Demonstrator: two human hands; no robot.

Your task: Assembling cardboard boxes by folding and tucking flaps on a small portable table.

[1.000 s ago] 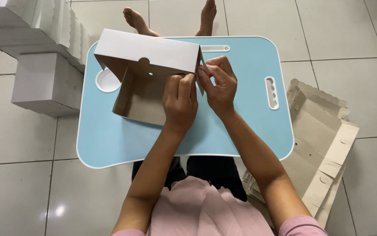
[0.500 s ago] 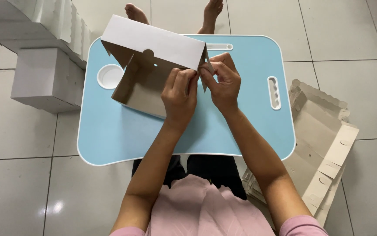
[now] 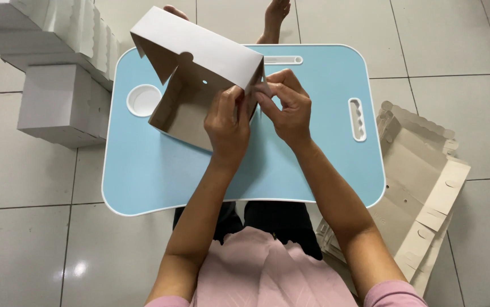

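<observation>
Pinching the tilted box [image 3: 199,74] at its right end, both hands' fingers [image 3: 239,105] grasp it; long axis upper-left to right.

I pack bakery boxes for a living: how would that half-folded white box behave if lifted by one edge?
The white box looks like thin card, so probably light and rather floppy. Its walls gape unlocked while the left hand and right hand pinch one corner, so it would likely sag or twist.

Half-folded white cardboard box [image 3: 199,74] on light-blue lap tray [image 3: 324,165].
Finished white boxes [image 3: 57,102] stacked left; flat cardboard blanks [image 3: 421,187] piled right.
</observation>
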